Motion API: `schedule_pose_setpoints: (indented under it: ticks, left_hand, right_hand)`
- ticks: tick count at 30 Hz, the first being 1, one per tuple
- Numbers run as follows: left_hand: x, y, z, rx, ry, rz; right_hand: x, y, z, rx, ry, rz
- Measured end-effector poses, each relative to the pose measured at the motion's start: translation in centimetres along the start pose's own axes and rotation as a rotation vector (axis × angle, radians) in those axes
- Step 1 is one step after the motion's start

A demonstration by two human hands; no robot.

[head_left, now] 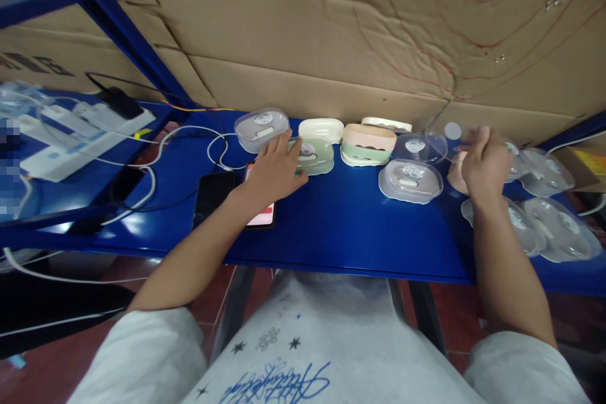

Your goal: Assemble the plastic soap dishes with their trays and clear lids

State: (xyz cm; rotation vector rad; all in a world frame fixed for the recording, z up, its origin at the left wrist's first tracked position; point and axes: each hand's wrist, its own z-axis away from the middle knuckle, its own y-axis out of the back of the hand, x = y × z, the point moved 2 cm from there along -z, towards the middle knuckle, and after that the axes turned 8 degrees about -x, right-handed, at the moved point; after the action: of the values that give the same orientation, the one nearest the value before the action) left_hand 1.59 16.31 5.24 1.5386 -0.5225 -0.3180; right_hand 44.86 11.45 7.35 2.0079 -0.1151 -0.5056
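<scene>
My left hand lies with its fingers spread over the left end of a green soap box with a clear lid. A grey box under a clear lid stands just beyond those fingertips. My right hand, blurred, is raised at the right with its fingers closed on the edge of a clear lid bearing a round white sticker. A pinkish piece shows partly behind this hand. Between the hands are a pink and green stack, a cream tray and a grey lidded box.
Several clear-lidded boxes crowd the right end of the blue shelf. A lit phone and a black phone lie by my left forearm. White cables and a power strip occupy the left. Cardboard forms the back.
</scene>
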Motion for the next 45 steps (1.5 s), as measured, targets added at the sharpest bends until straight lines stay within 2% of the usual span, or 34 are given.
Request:
schedule_pose_setpoints:
  ticks: [2, 4, 7, 10, 14, 17, 20, 22, 24, 27, 29, 30, 32, 34, 37, 39, 41, 43, 45]
  left_hand:
    - [0.2, 0.0, 0.0, -0.008, -0.014, 0.017]
    - [0.7, 0.4, -0.2, -0.02, -0.076, 0.019]
    - [1.8, 1.7, -1.4, -0.022, -0.151, -0.017]
    - [2.5, 3.2, -4.5, -0.104, -0.084, -0.075]
    - [3.1, 3.8, -10.2, -0.273, -0.003, -0.089]
    - [4.2, 3.2, -13.4, -0.37, 0.004, -0.07]
    - [5.4, 2.4, -14.9, -0.381, 0.013, -0.058]
    - [5.8, 2.1, -15.2, -0.341, 0.015, -0.047]
    - [5.8, 2.1, -14.9, -0.295, 0.003, -0.029]
    - [5.4, 2.6, -13.5, -0.234, -0.041, 0.012]
    - [5.3, 3.3, -11.7, -0.162, -0.101, 0.053]
    - [5.4, 3.6, -10.4, -0.105, -0.142, 0.074]
    - [6.0, 4.1, -7.3, 0.082, -0.255, 0.12]
    - [7.0, 3.9, -3.5, 0.162, -0.363, 0.07]
    - [9.1, 1.9, 2.5, 0.076, -0.567, -0.071]
    - [10.3, 0.1, 5.7, -0.012, -0.654, -0.125]
    - [11.1, -1.5, 8.0, -0.046, -0.691, -0.167]
    - [11.1, -2.5, 9.6, 0.013, -0.702, -0.178]
    - [10.5, -2.7, 10.8, 0.14, -0.734, -0.156]
  right_hand:
    - [-0.8, 0.8, 0.5, 0.089, 0.011, -0.077]
    - [-1.4, 1.2, 1.0, 0.112, 0.041, -0.078]
    - [-1.8, 0.9, 1.4, 0.051, 0.041, 0.061]
    - [-1.6, 0.2, 1.5, -0.008, 0.086, 0.122]
    - [-2.7, -0.8, 1.5, -0.047, 0.379, -0.011]
    - [-5.1, -1.9, 1.2, -0.167, 0.619, -0.113]
    - [-8.1, -3.5, 0.1, -0.315, 0.758, -0.086]
    - [-9.6, -4.3, -0.7, -0.383, 0.773, -0.056]
    - [-10.3, -4.3, -1.0, -0.376, 0.749, -0.067]
    - [-9.7, -2.8, 0.1, -0.23, 0.68, -0.182]
    - [-8.6, -1.2, 1.6, -0.112, 0.62, -0.267]
    - [-8.1, -0.5, 2.4, -0.058, 0.592, -0.302]
    - [-7.1, 0.6, 4.1, 0.025, 0.552, -0.364]
    - [-6.4, 1.1, 5.3, 0.064, 0.537, -0.42]
    - [-6.5, 1.2, 6.6, 0.036, 0.612, -0.466]
    - [-7.4, 1.2, 7.6, -0.02, 0.754, -0.466]
    - [-8.7, 1.1, 9.0, -0.101, 0.928, -0.439]
    - [-10.0, 0.9, 10.8, -0.188, 1.079, -0.389]
    - [-11.2, 0.4, 12.8, -0.26, 1.196, -0.318]
